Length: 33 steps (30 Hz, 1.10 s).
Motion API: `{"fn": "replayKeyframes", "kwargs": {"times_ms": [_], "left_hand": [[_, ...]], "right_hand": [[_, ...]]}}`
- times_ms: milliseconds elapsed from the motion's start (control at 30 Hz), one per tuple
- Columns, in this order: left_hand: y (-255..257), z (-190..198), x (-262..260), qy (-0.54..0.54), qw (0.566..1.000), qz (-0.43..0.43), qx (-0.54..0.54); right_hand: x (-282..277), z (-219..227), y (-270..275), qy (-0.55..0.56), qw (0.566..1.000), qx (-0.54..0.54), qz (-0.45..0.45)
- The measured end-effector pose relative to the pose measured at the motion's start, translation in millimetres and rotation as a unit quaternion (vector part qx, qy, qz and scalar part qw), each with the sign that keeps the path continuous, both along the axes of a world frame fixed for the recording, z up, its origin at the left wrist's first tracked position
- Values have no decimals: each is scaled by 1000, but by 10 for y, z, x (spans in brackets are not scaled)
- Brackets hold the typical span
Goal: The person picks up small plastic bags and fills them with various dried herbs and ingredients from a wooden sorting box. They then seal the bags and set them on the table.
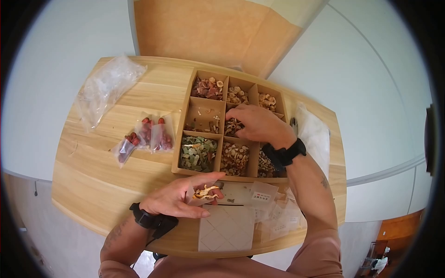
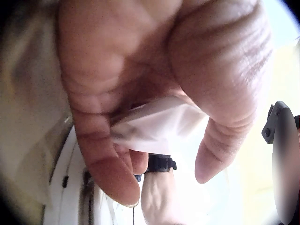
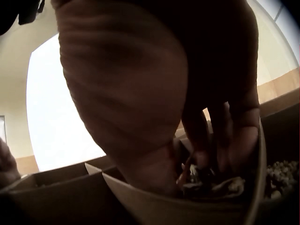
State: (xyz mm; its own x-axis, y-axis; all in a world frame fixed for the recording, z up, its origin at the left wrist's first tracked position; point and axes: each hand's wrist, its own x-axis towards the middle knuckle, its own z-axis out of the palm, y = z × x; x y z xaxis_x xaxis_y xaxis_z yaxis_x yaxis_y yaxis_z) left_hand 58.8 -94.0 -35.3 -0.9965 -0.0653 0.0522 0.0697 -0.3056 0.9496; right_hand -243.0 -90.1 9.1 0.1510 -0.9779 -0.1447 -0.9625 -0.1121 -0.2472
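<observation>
My left hand (image 1: 174, 197) holds a small translucent bag (image 2: 161, 123) against its palm, fingers curled beneath it. Pale yellowish dried strips (image 1: 204, 191) show at the bag's mouth in the head view. My right hand (image 1: 260, 123) reaches down into the middle compartment of a divided cardboard box (image 1: 189, 134). There, thumb and fingers close around brownish dried slices (image 3: 227, 187); the hand hides part of that compartment. Left of it, one compartment holds only a few scraps. Green leaf pieces (image 1: 197, 155) fill the front left compartment, and mixed pale and red slices (image 1: 235, 158) the front middle one.
Small bags of red dates (image 1: 161, 134) lie left of the box, with a crumpled clear plastic bag (image 1: 109, 88) behind them. Flat labelled bags (image 1: 264, 197) and a white tile-patterned board (image 1: 225, 229) are at the table's front edge. White plastic (image 1: 313, 134) lies right of the box.
</observation>
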Motion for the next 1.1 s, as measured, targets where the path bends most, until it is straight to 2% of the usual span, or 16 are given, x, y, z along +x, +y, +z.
{"fn": "replayKeyframes", "kwargs": {"times_ms": [133, 333, 433, 533, 633, 833, 967, 1100], "left_hand": [[-4, -26, 3, -1, 1000, -3, 0], [-8, 10, 12, -21, 1000, -5, -7], [0, -13, 5, -12, 1000, -8, -5], [8, -16, 4, -9, 1000, -8, 6], [17, -23, 0, -3, 1000, -6, 17], [10, -15, 2, -10, 999, -8, 30], [38, -22, -9, -15, 999, 28, 28], [48, -1, -18, 2, 999, 21, 47]], "right_hand": [[29, -52, -50, 33, 999, 18, -6], [-52, -63, -78, -61, 997, -46, -13], [56, 310, -16, -177, 974, 6, -140], [-29, 354, -7, -205, 966, -5, -160], [-96, 279, -6, -218, 967, -38, -128], [-45, 342, 35, -279, 942, 20, -185], [-60, 306, 49, -285, 944, 19, -164], [-59, 259, 73, -289, 943, 20, -162]]}}
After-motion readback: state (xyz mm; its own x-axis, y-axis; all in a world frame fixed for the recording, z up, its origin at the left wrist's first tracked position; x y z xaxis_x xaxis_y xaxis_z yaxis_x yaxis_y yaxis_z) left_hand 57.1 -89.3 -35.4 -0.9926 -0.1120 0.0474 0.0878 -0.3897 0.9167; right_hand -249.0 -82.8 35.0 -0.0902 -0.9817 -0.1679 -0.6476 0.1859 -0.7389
